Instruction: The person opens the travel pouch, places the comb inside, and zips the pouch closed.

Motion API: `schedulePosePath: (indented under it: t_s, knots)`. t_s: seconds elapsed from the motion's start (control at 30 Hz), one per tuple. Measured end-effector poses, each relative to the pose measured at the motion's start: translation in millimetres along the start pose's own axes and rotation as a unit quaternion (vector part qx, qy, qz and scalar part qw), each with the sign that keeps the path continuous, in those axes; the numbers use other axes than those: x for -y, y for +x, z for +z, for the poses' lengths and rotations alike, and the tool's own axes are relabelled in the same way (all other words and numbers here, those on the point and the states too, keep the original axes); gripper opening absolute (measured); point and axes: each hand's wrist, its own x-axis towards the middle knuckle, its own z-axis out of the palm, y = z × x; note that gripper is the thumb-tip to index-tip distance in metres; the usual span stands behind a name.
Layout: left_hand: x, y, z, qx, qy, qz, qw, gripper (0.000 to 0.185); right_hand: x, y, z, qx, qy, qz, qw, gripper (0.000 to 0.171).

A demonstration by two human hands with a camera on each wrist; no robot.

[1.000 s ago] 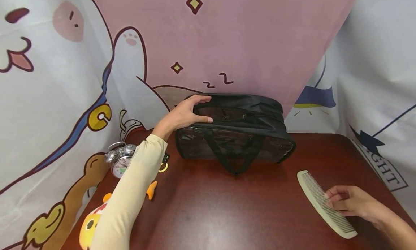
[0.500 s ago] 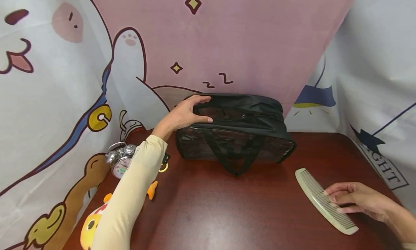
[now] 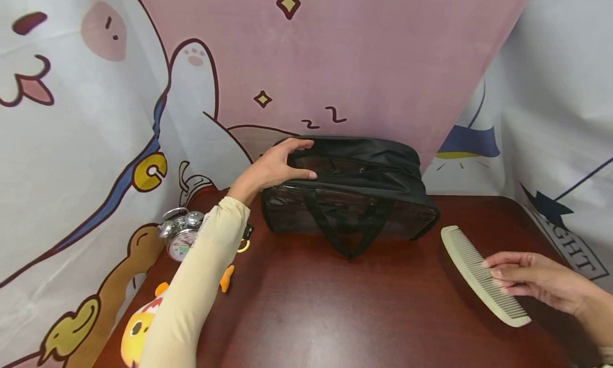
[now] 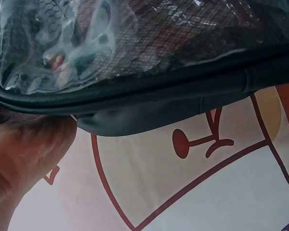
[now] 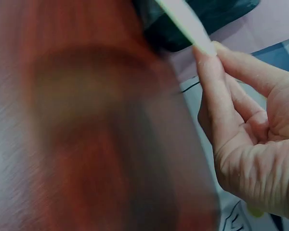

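Cream comb (image 3: 483, 275) pinched by right hand (image 3: 536, 280), near table edge (image 3: 541, 208).

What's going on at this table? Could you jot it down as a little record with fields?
Left hand: grips the top left end of the black bag
Right hand: pinches the cream comb, lifted at a slant
Bag: stands at the back of the red-brown table, straps hanging in front
Left edge: alarm clock, yellow plush toy
Backdrop: cartoon cloth

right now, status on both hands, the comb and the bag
Left hand grips the bag top edge. Right hand pinches the comb, lifted off the table. Nothing between comb and bag.
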Motion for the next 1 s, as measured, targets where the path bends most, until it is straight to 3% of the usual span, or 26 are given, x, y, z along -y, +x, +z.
schedulePosePath:
  t_s: [0.23,0.53,0.7,0.9,1.0]
  knots:
    - [1.8,1.2,1.6,-0.002,0.002,0.005,1.0,0.083,34,-2,6,-0.041,-0.013,-0.043,0.998,0.043]
    - [2.3,1.6,0.1,-0.002,0.0,0.002,1.0,0.082,90,2,16,-0.031,-0.025,-0.124,0.992,0.047]
    - [2.3,1.4,-0.5,0.001,-0.004,0.003,1.0,0.082,119,11,25,-0.016,-0.021,-0.133,0.991,0.049]
    - [1.6,1.2,-0.8,0.001,-0.003,0.004,1.0,0.082,150,26,43,-0.052,-0.047,-0.135,0.988,0.043]
    - [1.0,1.4,-0.6,0.003,-0.003,0.001,1.0,0.082,166,36,51,-0.036,-0.028,-0.143,0.989,0.044]
